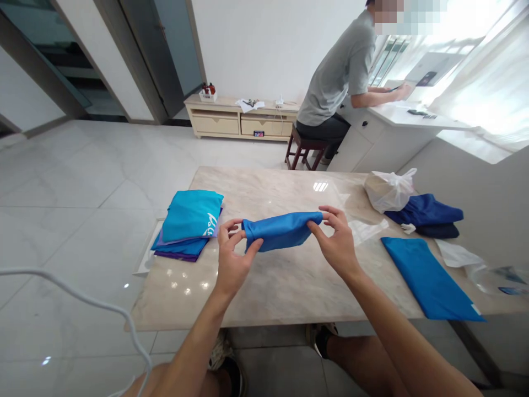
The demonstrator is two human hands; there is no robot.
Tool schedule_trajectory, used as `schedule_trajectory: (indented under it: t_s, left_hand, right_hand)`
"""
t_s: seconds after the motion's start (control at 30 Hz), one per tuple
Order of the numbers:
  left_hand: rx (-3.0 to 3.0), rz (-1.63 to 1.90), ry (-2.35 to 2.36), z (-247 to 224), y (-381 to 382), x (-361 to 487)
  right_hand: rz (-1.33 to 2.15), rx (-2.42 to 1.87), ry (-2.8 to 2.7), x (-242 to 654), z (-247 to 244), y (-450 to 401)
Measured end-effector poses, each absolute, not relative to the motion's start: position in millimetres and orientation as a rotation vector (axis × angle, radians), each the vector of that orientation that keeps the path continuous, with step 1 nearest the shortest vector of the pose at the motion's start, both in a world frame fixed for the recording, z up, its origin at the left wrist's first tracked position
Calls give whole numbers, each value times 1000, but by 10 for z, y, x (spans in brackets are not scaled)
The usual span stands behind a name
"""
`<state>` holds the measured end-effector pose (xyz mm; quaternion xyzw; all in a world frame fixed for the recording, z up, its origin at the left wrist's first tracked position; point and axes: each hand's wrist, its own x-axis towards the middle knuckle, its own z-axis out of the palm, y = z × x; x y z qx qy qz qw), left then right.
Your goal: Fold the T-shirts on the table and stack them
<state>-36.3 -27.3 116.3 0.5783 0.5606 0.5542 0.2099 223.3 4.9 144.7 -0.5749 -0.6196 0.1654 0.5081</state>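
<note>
Both hands pinch a folded blue cloth (281, 230) just above the middle of the surface (285, 286), the left hand (232, 255) clamped on its left end, the right hand (336, 237) on its right end. A stack of folded cloths (190, 223) lies to the left.

folded cloth (281, 231) blue | stack (190, 223) turquoise, purple | table (285, 281) beige marble

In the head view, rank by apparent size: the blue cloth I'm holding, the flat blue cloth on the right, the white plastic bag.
1. Flat blue cloth, though it lies nearer the camera.
2. Held blue cloth, folded, between left hand and right hand.
3. White plastic bag; close to 2, unsure.
</note>
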Motion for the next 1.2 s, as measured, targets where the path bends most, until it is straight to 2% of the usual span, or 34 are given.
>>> schedule_trajectory:
  t_s: [0.13,0.27,0.43,0.63,0.8,1.03,1.2]
  left_hand:
    - [1705,1529,1413,1254,-349,-353]
    - [1557,1462,1276,1323,-477,-366]
    - [1284,1337,1371,1228,-527,-434]
    - [1588,832,2009,1162,-446,-641]
    - [1759,629,2052,1259,-461,-646]
    - [1651,725,2071,1352,-389,-651]
    - [1419,1194,1888,1419,-355,-738]
  right_hand:
    - [551,-1277,-1471,2224,1516,58]
    - [675,-1265,-1360,2170,1544,-6]
    - [792,-1357,-1332,2132,1445,-8]
    - [779,-1870,-1500,2347,1027,227]
    - [806,-2219,-1702,2441,751,312]
    - [965,-2438,-1648,2313,485,324]
    - [1007,-2030,-1816,2116,533,265]
